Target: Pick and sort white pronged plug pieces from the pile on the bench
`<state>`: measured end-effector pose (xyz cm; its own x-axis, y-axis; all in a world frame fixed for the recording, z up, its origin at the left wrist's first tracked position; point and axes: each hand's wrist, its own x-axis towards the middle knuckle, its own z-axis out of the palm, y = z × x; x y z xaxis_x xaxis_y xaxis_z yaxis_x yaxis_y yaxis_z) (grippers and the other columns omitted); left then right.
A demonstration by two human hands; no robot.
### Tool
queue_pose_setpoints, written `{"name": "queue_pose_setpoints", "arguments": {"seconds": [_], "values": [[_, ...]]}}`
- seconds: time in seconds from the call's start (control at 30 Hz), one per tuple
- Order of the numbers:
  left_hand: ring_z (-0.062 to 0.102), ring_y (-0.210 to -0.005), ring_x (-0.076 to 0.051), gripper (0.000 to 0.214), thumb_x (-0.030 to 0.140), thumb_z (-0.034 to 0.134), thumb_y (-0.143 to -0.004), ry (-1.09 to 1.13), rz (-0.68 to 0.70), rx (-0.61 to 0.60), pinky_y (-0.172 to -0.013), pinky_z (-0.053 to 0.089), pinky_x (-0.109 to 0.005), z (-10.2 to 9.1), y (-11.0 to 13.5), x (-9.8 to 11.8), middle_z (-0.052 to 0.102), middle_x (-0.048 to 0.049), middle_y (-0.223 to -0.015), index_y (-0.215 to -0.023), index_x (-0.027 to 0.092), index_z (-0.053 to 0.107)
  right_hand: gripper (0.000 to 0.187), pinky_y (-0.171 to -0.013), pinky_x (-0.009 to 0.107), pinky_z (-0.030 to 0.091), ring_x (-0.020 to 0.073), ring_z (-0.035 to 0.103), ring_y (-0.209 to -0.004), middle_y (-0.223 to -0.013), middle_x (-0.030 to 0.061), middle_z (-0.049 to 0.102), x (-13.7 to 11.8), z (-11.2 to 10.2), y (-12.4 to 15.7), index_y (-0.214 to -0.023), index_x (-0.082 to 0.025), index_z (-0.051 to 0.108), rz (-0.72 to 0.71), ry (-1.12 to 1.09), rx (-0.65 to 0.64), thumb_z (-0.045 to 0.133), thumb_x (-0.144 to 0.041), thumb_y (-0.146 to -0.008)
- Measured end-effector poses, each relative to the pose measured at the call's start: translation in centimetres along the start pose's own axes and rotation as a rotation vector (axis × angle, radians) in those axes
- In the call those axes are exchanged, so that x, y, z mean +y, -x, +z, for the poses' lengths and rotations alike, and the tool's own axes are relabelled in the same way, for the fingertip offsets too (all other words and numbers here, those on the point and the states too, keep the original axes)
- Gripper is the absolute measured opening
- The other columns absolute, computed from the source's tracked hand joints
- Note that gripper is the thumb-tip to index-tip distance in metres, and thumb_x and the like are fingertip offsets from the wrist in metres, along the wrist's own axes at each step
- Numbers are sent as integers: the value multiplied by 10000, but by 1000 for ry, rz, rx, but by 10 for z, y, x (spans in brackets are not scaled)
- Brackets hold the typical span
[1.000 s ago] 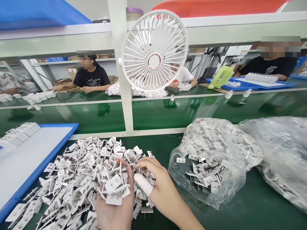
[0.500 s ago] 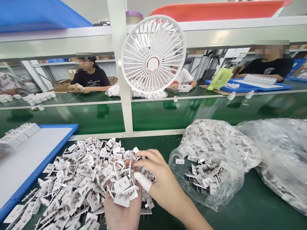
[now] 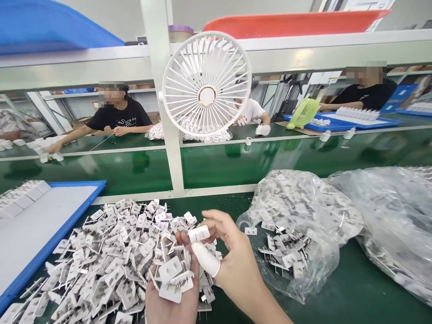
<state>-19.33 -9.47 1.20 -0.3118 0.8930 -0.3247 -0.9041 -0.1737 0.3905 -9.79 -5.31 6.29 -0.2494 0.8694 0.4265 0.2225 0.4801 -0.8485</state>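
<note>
Left hand (image 3: 172,292) lies palm up, fingers cupped under several plates (image 3: 172,272) so none slide off. Right hand (image 3: 229,261) pinches one plate (image 3: 199,233) at its fingertips, just above the cupped stack.

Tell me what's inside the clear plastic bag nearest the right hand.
The clear bag holds white plug plates with metal prongs, the same kind as the loose pile on the green table. Crinkled plastic hides those deeper in; the count cannot be told.

Bare green table (image 3: 354,292) lies right of the parts pile (image 3: 111,252), beyond the bag (image 3: 297,211)
</note>
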Motion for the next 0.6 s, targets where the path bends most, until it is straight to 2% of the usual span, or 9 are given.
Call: {"name": "queue_pose_setpoints", "arguments": {"seconds": [0.1,0.23,0.33,0.43,0.5,0.6], "values": [[477,-1104,-215,354,180,317,-795,77,-22,19,-880,435,-387,0,0,-2,636,-52,-1025,-992,222,608,193,-592,227,452,128,538,-655,-806,12,599,-1,-4,1,-882,-203,569,-35,64,-8,577,-149,-696],[464,-1117,-212,360,155,302,-791,157,-48,43,-909,410,-391,5,3,1,639,-66,-1016,-888,190,646,230,-605,237,452,136,546,-671,-836,27,593,-2,-7,1,-939,-194,584,-7,36,-38,583,-166,-710],[488,-1089,-235,401,138,252,-804,194,-64,91,-883,431,-409,12,4,5,635,-114,-1009,-851,143,650,248,-612,248,451,138,538,-667,-816,32,574,-2,-9,1,-974,-191,596,8,-11,-52,568,-186,-728],[509,-1060,-262,390,143,238,-817,294,-86,252,-806,483,-416,21,4,9,597,-174,-1051,-970,89,593,286,-642,267,454,145,532,-690,-802,33,553,0,-10,0,-1026,-199,597,59,-157,-66,558,-212,-744],[509,-1057,-263,389,159,247,-826,377,-120,348,-766,507,-399,26,5,10,564,-194,-1089,-1106,64,500,315,-667,275,457,155,542,-733,-848,42,564,0,-11,-1,-1046,-211,597,153,-342,-98,589,-248,-733],[506,-1058,-262,410,177,260,-835,447,-160,353,-746,520,-386,28,5,10,530,-200,-1122,-1196,46,405,348,-731,296,449,153,557,-731,-807,28,585,-1,-14,-2,-1059,-233,598,346,-601,-144,625,-305,-719]]}}
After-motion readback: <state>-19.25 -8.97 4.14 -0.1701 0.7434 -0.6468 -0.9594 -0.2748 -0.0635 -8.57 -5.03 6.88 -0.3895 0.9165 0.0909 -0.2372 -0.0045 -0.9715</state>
